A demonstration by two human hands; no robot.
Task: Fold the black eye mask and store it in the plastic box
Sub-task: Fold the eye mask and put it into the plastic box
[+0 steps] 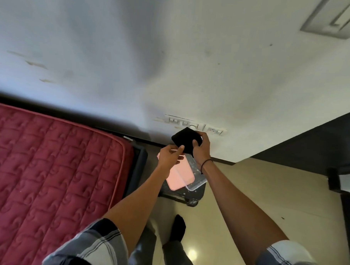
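The black eye mask [185, 139] is a folded dark pad held up in front of the wall. My right hand [202, 148] grips its right side, thumb across the front. My left hand [170, 158] pinches its lower left corner with thumb and forefinger. Below the hands lies the clear plastic box [196, 178] with a pink lid [181, 177] resting partly over it. Both sit on a dark case [189, 196] on the floor.
A red quilted mattress [48, 167] fills the left side. A white wall [173, 62] with a socket strip [194, 125] is ahead. A dark door frame [319, 148] stands to the right. My foot in a black sock [178, 227] is on the glossy tiled floor.
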